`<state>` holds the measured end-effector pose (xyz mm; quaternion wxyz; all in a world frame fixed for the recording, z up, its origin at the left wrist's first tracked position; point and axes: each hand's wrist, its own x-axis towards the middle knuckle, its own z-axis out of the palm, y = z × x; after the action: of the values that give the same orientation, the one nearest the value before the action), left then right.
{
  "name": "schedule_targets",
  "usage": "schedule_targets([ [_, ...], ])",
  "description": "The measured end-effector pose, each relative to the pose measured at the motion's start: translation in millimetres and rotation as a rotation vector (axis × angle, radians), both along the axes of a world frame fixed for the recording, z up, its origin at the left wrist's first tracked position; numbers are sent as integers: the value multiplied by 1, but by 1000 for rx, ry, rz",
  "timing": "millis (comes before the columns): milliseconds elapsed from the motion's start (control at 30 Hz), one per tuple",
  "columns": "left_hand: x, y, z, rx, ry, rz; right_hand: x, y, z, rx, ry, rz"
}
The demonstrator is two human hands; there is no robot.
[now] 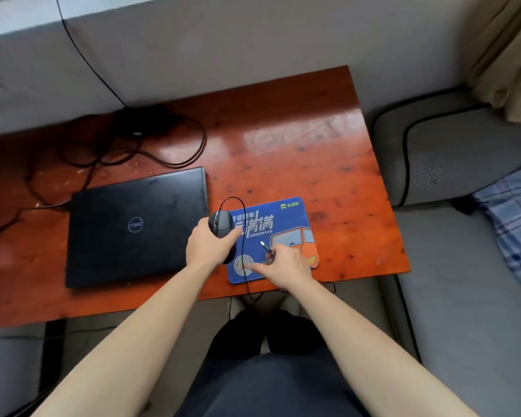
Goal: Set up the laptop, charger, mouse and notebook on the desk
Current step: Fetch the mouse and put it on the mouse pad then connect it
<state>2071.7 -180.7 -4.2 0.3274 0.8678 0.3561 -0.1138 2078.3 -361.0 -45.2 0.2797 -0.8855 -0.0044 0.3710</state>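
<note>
A glossy reddish-brown wooden desk [298, 139] stands against a grey wall, with grey cushioned seating [463, 266] at its right side. On the desk's left half lies a closed black laptop [136, 227] with a round silver logo on its lid, flat and square to the near edge. Behind it, toward the wall, a black charger brick [142, 121] sits among loose loops of black charger cable [175, 158]; one strand runs up the wall and another trails off to the left.

Just right of the laptop lies a blue rectangular mouse pad [283, 218] printed with white characters and an orange bus. The left hand [211, 245] is wrapped around a black wired computer mouse [221, 225], holding it over the pad's left edge, beside the laptop's right side. The thin black mouse cord [243, 212] arcs up from the mouse's front, crosses the pad and drops past the desk's near edge. The right hand [286, 266] pinches the cord's silver-tipped USB plug [266, 248] between thumb and fingertips above the pad. A blue plaid cloth [515, 218] lies on the seating at far right.
</note>
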Motion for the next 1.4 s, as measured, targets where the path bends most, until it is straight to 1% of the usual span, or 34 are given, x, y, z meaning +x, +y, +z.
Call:
schedule_targets([
  [133, -8, 19, 3, 16, -17, 5, -15, 35, -8, -105, -125, 136],
  [200, -9, 23, 2, 23, -16, 11, -16, 37, -11, -99, -129, 135],
  [300, -10, 26, 0, 16, -8, 23, -9, 28, -11, -40, -33, 74],
  [367, -9, 22, -3, 18, 16, 21, 3, 8, -9, -52, -19, 14],
  [433, -6, 10, -7, 23, 56, -4, 19, -26, -1, -132, -73, -98],
  [500, -3, -4, -11, 58, 111, -55, 37, -62, 7, -173, -158, -262],
  [567, 0, -21, -17, 86, 156, -123, 52, -93, 18, -184, -243, -394],
  [633, 1, -38, -27, 111, 190, -167, 61, -112, 24, -173, -303, -462],
  [800, -2, -60, -46, 184, 200, -172, 64, -120, 26, -122, -318, -459],
  [900, -4, -58, -48, 196, 186, -177, 65, -117, 35, -176, -340, -457],
  [967, -3, -56, -47, 202, 197, -198, 73, -112, 51, -245, -431, -402],
  [1033, -2, -56, -46, 194, 208, -212, 86, -102, 71, -242, -619, -278],
  [1100, -1, -55, -46, 176, 215, -209, 99, -87, 95, -93, -858, -120],
  [1167, -2, -54, -46, 155, 213, -192, 107, -66, 115, 38, -1092, 91],
  [1200, -3, -53, -46, 145, 211, -179, 108, -56, 121, 70, -1181, 196],
  [1233, -3, -52, -47, 133, 212, -162, 109, -46, 123, 89, -1225, 278],
  [1267, -4, -50, -47, 115, 215, -141, 108, -37, 123, 103, -1220, 329],
  [1300, -4, -47, -48, 88, 219, -121, 107, -29, 119, 109, -1147, 351],
  [1400, -4, -37, -47, -44, 217, -86, 105, -23, 99, 33, -780, 296],
])
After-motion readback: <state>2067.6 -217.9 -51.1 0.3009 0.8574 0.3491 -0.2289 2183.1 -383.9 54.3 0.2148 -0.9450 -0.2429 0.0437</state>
